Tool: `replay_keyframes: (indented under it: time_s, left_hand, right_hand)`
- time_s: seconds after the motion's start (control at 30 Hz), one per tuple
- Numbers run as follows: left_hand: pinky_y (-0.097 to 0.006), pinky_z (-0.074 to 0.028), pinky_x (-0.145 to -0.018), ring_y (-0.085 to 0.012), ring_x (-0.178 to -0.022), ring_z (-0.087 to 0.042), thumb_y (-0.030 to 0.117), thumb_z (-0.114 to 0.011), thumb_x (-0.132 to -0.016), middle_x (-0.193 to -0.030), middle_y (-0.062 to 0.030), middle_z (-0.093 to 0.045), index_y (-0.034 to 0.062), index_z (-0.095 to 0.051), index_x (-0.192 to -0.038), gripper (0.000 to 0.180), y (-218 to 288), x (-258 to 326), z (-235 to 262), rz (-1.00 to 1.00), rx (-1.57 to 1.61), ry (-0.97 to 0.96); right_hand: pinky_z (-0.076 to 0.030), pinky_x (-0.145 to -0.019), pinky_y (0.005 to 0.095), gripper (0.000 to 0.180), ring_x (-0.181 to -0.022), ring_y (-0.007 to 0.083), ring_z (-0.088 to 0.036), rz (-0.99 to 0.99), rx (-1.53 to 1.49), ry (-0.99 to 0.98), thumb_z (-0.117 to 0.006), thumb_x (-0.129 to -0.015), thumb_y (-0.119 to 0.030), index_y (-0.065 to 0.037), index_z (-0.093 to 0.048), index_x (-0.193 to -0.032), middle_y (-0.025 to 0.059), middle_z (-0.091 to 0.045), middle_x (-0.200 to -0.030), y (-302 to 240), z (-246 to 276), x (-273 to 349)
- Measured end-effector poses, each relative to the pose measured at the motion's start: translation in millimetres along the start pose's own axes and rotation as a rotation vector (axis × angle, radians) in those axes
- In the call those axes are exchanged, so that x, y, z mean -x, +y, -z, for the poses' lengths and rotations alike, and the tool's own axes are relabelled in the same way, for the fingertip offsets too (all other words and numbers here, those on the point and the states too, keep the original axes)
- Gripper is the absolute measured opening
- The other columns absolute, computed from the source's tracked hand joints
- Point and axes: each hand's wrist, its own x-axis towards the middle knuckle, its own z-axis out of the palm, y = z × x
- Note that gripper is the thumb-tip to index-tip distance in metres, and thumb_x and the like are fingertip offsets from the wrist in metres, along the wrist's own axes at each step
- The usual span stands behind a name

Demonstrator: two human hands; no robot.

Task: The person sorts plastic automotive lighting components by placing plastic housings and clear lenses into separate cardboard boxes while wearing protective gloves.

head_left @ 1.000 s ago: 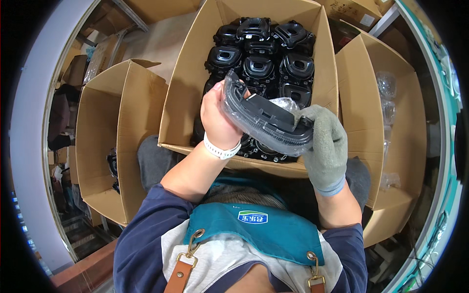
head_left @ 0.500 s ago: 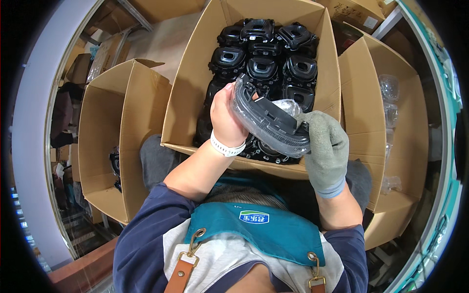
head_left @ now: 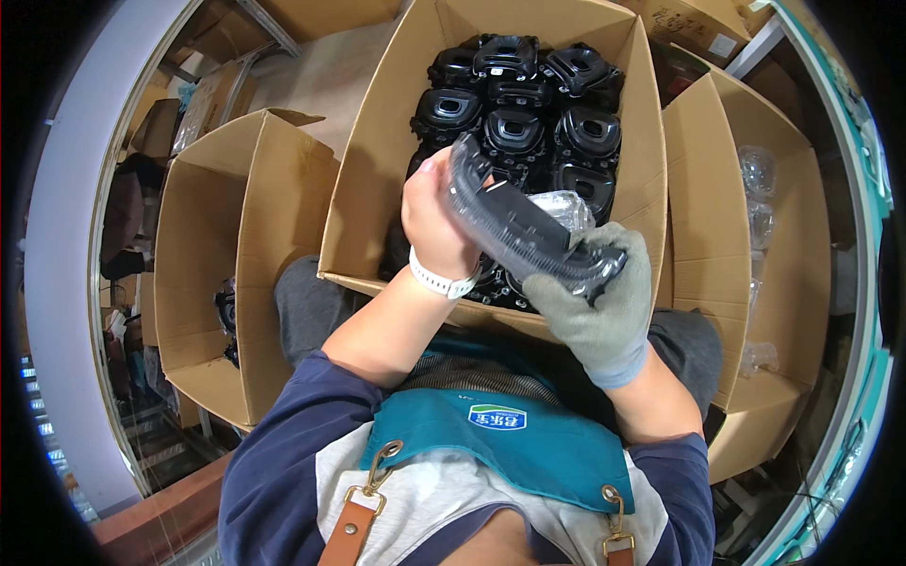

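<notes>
Both my hands hold up a curved black plastic part with a clear, ribbed outer rim, tilted with its right end lower. My bare left hand, with a white band at the wrist, grips the upper left end. In a grey work glove, my right hand wraps round the lower right end, thumb on the near side. Just beyond the part shows a crumpled-looking clear plastic piece; whether it is joined to it I cannot tell. Below lies a large cardboard box filled with rows of black moulded plastic parts.
On the left stands an open cardboard box with a few black parts inside. To the right, another open box holds several clear plastic pieces. Metal shelf posts and more cartons are farther back.
My gloved right hand has shifted its grip, from the part's end to underneath it with the thumb on the near side. The part's right end has moved slightly right and up.
</notes>
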Motion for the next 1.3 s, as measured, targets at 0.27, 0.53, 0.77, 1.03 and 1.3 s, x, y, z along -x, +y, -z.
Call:
replay_keyframes:
  time_s: [0.27, 0.53, 0.77, 1.03, 1.3]
  left_hand:
    - [-0.032, -0.031, -0.063, -0.0156, -0.061, -0.036, 0.044, -0.031, -0.09, -0.064, -0.0017, -0.041, 0.0091, -0.04, -0.065, 0.043, 8, -13, 13, -0.001, -0.138, -0.233]
    - [-0.026, -0.03, -0.067, -0.0101, -0.063, -0.033, 0.019, -0.06, -0.084, -0.066, 0.0058, -0.033, 0.0168, -0.041, -0.068, 0.025, 7, -20, 31, 0.375, 0.861, -0.491]
    - [-0.046, -0.051, -0.078, -0.0293, -0.09, -0.061, 0.044, -0.037, -0.092, -0.097, -0.013, -0.065, 0.0055, -0.061, -0.092, 0.046, 108, -25, 29, -0.054, 0.25, 0.483]
    - [-0.048, -0.049, -0.078, -0.0403, -0.085, -0.063, 0.037, -0.049, -0.094, -0.088, -0.0232, -0.065, -0.0009, -0.062, -0.087, 0.041, 272, -15, 307, -0.336, -2.399, 0.777]
    - [-0.04, -0.046, -0.092, -0.0353, -0.106, -0.06, 0.026, -0.06, -0.086, -0.111, -0.0208, -0.064, -0.0021, -0.063, -0.11, 0.038, 181, -51, 219, -0.269, -1.785, 0.203]
  right_hand:
    - [-0.049, -0.086, 0.0388, 0.071, -0.1, 0.0275, -0.061, 0.216, 0.076, 0.015, -0.088, -0.065, -0.029, 0.002, -0.052, -0.118, 0.016, -0.06, -0.112, 20, 3, -5]
    - [-0.043, -0.1, 0.0404, 0.062, -0.109, 0.0385, -0.058, -0.009, 0.237, 0.015, -0.073, -0.076, -0.027, 0.01, -0.052, -0.122, 0.0262, -0.058, -0.118, 42, 13, -44]
    - [-0.032, -0.106, 0.0572, 0.099, -0.138, 0.0393, -0.025, -0.593, 1.207, -0.747, -0.07, -0.065, -0.064, -0.01, -0.037, -0.142, 0.0175, -0.032, -0.147, 129, -16, -70]
    - [-0.022, -0.108, 0.0596, 0.101, -0.144, 0.0411, -0.011, -0.151, 1.409, -0.544, -0.069, -0.071, -0.056, -0.011, -0.024, -0.149, 0.0204, -0.018, -0.155, 123, -38, -40]
    - [-0.024, -0.104, 0.0645, 0.103, -0.146, 0.0377, -0.006, -0.303, 1.548, -0.891, -0.074, -0.067, -0.052, -0.019, -0.022, -0.15, 0.0107, -0.011, -0.159, 109, -35, -38]
